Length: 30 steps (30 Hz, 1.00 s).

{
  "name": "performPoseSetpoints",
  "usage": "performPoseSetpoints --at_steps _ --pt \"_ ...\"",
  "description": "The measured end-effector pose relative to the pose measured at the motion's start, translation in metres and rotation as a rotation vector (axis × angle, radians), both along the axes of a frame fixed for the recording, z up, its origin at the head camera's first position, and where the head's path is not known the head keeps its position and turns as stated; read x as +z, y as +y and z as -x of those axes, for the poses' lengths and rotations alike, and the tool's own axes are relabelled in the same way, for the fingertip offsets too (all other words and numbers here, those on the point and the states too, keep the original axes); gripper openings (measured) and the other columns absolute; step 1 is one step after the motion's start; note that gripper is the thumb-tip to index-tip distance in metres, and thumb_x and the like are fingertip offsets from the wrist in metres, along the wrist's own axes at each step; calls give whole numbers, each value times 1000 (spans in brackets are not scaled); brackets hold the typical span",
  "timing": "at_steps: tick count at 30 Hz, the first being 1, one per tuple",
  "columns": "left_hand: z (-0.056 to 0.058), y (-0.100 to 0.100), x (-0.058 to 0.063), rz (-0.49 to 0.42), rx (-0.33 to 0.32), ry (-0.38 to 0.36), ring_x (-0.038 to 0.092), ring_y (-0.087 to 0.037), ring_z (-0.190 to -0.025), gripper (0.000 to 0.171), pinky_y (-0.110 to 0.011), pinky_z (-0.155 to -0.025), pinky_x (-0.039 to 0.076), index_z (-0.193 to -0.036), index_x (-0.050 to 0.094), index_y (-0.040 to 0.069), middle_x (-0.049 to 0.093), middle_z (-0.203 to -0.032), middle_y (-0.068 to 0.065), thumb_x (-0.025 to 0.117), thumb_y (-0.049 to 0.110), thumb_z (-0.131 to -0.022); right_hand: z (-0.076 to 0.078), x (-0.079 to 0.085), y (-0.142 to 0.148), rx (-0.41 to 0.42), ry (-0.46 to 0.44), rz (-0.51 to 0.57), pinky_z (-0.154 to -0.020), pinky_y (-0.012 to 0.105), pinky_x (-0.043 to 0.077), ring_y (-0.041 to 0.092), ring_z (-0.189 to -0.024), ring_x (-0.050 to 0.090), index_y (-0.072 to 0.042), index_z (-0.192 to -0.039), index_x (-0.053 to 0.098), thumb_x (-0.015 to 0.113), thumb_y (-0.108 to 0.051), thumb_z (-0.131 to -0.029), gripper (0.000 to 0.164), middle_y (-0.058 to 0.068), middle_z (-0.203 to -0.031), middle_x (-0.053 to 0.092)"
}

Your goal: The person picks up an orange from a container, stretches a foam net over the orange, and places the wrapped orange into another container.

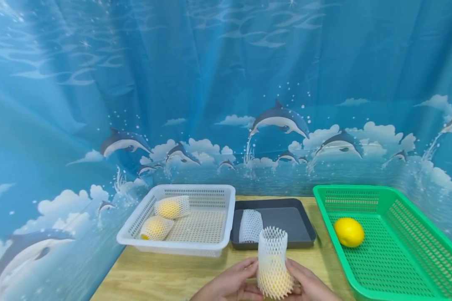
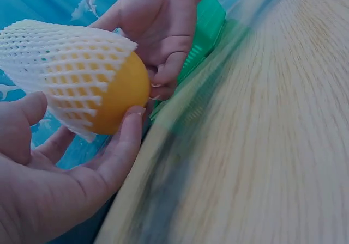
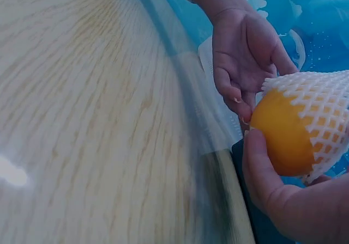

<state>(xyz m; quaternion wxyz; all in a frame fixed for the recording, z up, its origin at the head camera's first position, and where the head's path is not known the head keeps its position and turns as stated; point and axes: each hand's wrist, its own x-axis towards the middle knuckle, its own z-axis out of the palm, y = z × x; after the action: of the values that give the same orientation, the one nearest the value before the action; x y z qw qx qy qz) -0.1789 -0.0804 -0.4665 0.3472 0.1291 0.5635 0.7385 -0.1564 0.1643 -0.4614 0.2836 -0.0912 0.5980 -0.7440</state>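
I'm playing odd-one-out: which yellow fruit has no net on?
The bare fruit in the green basket; both fruits in the white basket and the held fruit all wear white foam nets.

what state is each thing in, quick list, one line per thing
held fruit, netted, bare at one end
its net, open-topped, extending past the fruit
loose net, empty, in the tray
tray, holding the loose net
white basket, holding two netted fruits
green basket, holding one bare fruit
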Motion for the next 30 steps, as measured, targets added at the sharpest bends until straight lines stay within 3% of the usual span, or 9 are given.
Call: performPoseSetpoints --at_steps 5,14,21,27,30 --pt "1 3 3 -48 4 14 66 -30 -94 54 -50 -90 52 -146 34 5 61 -112 -14 42 38 -104 0 3 -4 -6 -2 40 -94 47 51 31 -110 60 12 -148 -3 30 -44 -106 78 14 -126 57" --pt "5 -1 6 -152 -42 -5 64 -36 -103 56 -53 -93 50 -146 37 8 62 -116 -20 37 45 -104 1 -1 -2 14 15 145 -95 48 50 30 -111 61 12 -146 -13 32 -36 -107 76 9 -126 58" --pt "6 2 9 -129 3 -11 64 -40 -104 59 -53 -91 51 -143 39 8 62 -116 -20 39 51 -101 2 0 -1 -11 -30 126 -95 49 50 32 -111 61 12 -144 -19 34 -40 -106 84 7 -123 60" --pt "5 2 10 -95 11 34 65 -38 -101 42 -52 -89 52 -130 43 7 63 -113 -14 41 40 -104 0 2 0 10 -31 121 -94 50 50 33 -108 63 12 -146 -12 32 -41 -106 80 8 -122 62" --pt "3 2 9 -82 12 42 66 -37 -99 43 -52 -89 52 -133 43 8 64 -108 -13 42 39 -104 0 3 0 38 -48 144 -96 50 49 34 -109 63 11 -148 -5 29 -45 -106 78 13 -122 62"
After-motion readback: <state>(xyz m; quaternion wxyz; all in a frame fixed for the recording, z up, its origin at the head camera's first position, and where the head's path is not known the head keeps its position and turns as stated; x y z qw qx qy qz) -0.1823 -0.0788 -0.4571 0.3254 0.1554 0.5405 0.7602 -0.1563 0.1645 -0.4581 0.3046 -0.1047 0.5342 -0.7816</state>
